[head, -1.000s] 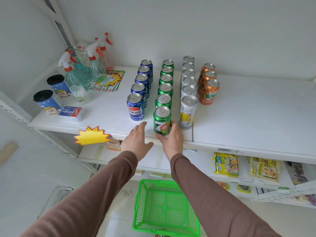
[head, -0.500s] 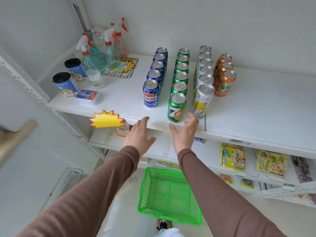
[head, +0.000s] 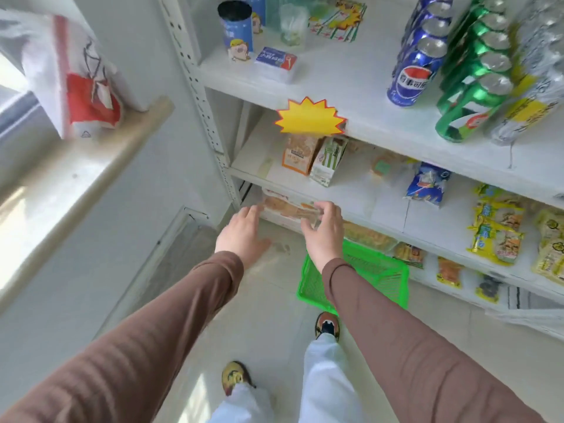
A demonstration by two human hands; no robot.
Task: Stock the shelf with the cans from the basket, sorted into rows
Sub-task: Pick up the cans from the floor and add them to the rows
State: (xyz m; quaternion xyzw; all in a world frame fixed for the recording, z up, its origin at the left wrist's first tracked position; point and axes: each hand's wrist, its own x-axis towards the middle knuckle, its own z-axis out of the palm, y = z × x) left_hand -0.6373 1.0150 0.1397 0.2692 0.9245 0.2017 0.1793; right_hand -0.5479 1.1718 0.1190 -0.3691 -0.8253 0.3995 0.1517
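Observation:
On the white top shelf (head: 345,87) stand rows of cans running front to back: blue cans (head: 416,73), green cans (head: 471,99) and silver-and-yellow cans (head: 528,111) at the right edge of view. The green basket (head: 381,276) sits on the floor below the shelves, partly hidden by my right arm; no cans show in it. My left hand (head: 242,236) and my right hand (head: 323,230) hang low in front of the lower shelves, fingers spread and loose, holding nothing.
A yellow starburst tag (head: 309,117) hangs on the shelf edge. Snack packets (head: 494,227) fill the lower shelves. A blue cup (head: 236,29) and a small box (head: 276,59) stand at the shelf's left. A window ledge (head: 79,166) is at left. My shoes (head: 327,325) are on the floor.
Both hands have dropped from the top shelf's front edge down to the level of the lower shelves. The view has tilted down and left, so the floor and my feet show.

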